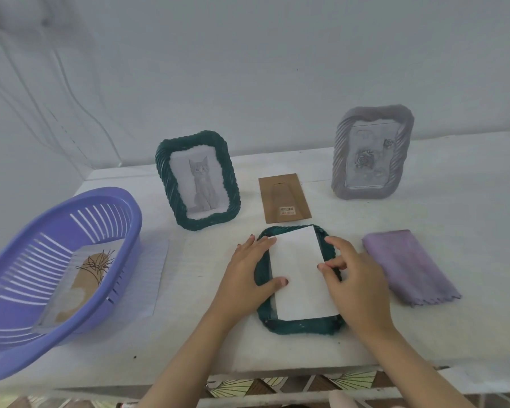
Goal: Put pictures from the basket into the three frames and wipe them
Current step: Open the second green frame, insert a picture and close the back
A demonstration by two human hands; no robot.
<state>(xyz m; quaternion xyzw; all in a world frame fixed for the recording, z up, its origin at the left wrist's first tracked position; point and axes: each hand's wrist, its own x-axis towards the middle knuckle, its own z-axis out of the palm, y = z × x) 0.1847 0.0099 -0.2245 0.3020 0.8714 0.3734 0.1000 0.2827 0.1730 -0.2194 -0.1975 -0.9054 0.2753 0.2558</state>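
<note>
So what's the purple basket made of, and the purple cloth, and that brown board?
The basket looks like moulded plastic: smooth, slightly glossy, with neat slots in its walls. The cloth seems to be soft, matte fabric, maybe microfibre: it has a fuzzy surface, is folded, and has a zigzag-cut edge. The brown board looks like cardboard or thin fibreboard: flat and dull, with a barcode sticker.

Everything is lit softly, with a pale blue haze. Faint shadows are seen under the left grip (249, 273). Far left of it, the basket (100, 193) is blurred and stretched.
</note>
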